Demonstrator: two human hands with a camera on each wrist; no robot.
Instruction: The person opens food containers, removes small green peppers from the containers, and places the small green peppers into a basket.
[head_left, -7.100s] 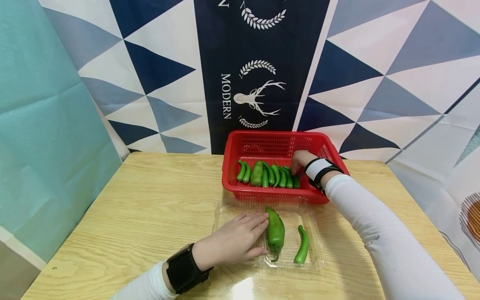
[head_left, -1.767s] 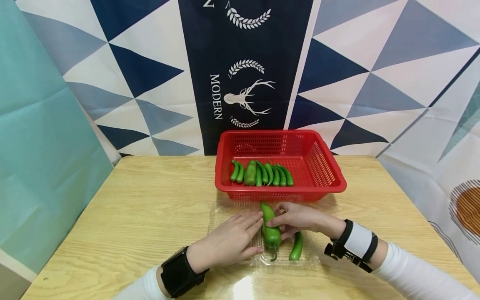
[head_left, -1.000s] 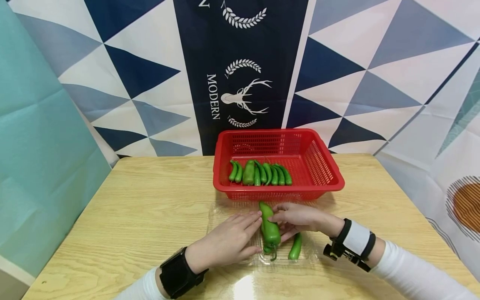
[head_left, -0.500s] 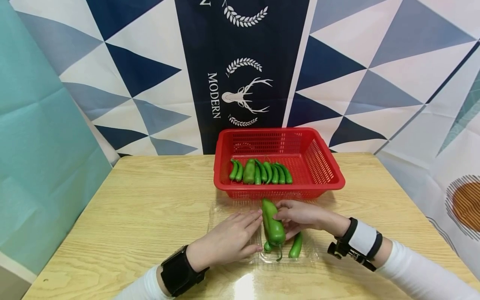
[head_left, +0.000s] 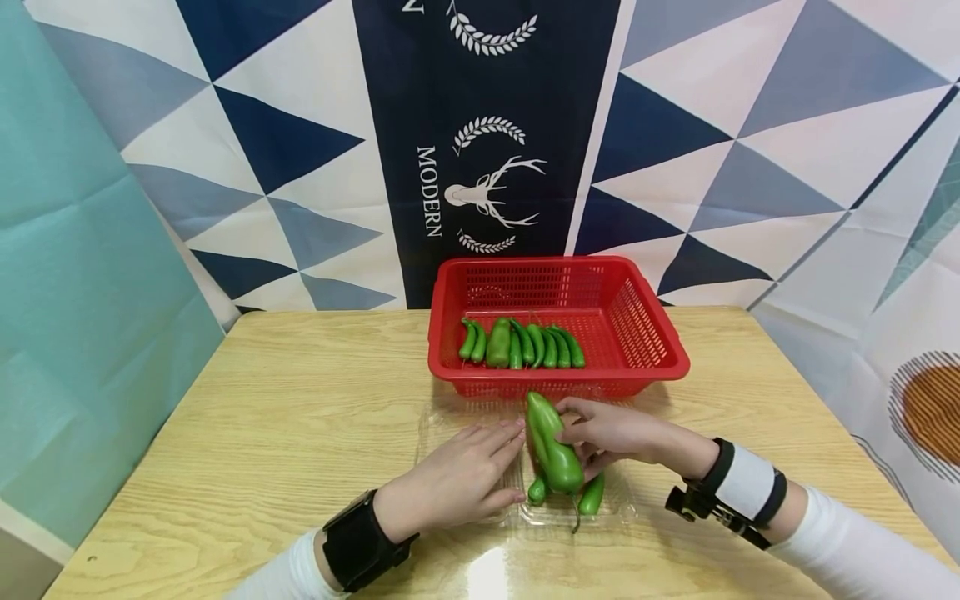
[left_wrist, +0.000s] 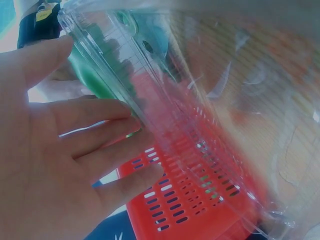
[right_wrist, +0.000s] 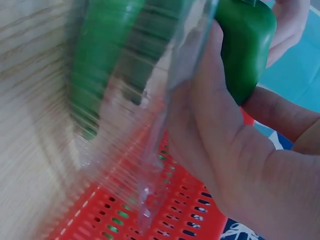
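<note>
My right hand [head_left: 618, 432] holds a large green pepper [head_left: 553, 446] between thumb and fingers, tilted above the right part of a clear plastic container [head_left: 624, 510]. Its stem points toward me. Beneath it, the end of a smaller green pepper [head_left: 537, 490] shows on the left and another small pepper [head_left: 592, 495] on the right, both partly covered. My left hand [head_left: 457, 479] lies with straight fingers over the container's left part, fingertips beside the large pepper. In the left wrist view those fingers [left_wrist: 100, 117] lie along the clear container wall [left_wrist: 150, 127].
Right behind the container stands a red perforated basket [head_left: 558, 377]. Several green peppers [head_left: 515, 350] lie in a row on its left side. The wooden table [head_left: 300, 400] meets a patterned cloth [head_left: 315, 150] at the back and a teal cloth [head_left: 97, 275] on the left.
My right hand has come from the basket to the large pepper, then raised and tilted it rightward, uncovering a small pepper beneath. My left hand stays in place.
</note>
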